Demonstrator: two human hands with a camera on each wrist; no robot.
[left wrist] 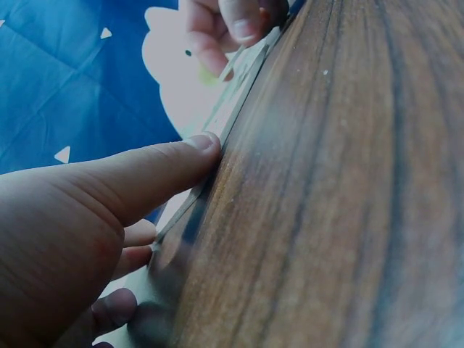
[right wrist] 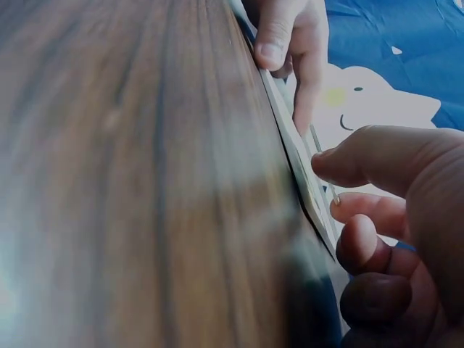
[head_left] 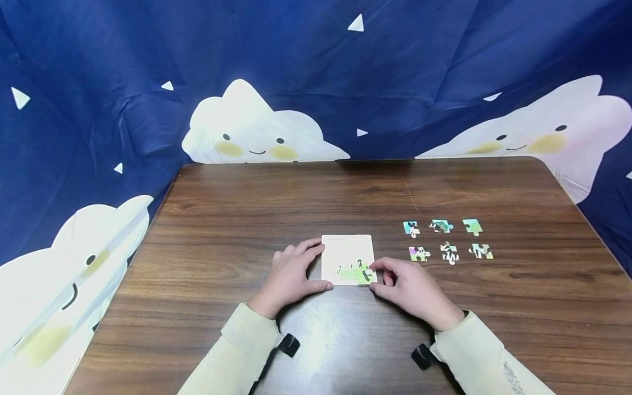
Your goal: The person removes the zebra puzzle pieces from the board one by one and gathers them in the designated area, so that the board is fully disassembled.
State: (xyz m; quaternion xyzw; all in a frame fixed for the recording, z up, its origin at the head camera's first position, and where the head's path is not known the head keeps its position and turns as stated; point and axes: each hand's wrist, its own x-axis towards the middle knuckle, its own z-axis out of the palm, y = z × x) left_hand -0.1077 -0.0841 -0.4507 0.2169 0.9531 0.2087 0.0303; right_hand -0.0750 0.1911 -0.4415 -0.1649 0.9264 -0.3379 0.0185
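Observation:
A square, pale puzzle board [head_left: 340, 249] lies on the table, with green printed pieces along its near side. At its left side my left hand [head_left: 292, 277] holds it, thumb on the near left corner and index finger by the upper left edge. In the left wrist view the thumb [left wrist: 192, 148] presses on the board's edge. My right hand [head_left: 410, 285] pinches a green puzzle piece [head_left: 365, 274] between thumb and index finger over the near right corner. From the right wrist, that thin piece [right wrist: 335, 194] shows edge-on, tilted above the board.
Several loose puzzle pieces lie in two rows right of the board, among them a green piece [head_left: 472, 226] and a black-and-white one [head_left: 449, 252]. The brown wooden table [head_left: 237, 219] ends at a blue curtain [head_left: 395, 66] with clouds.

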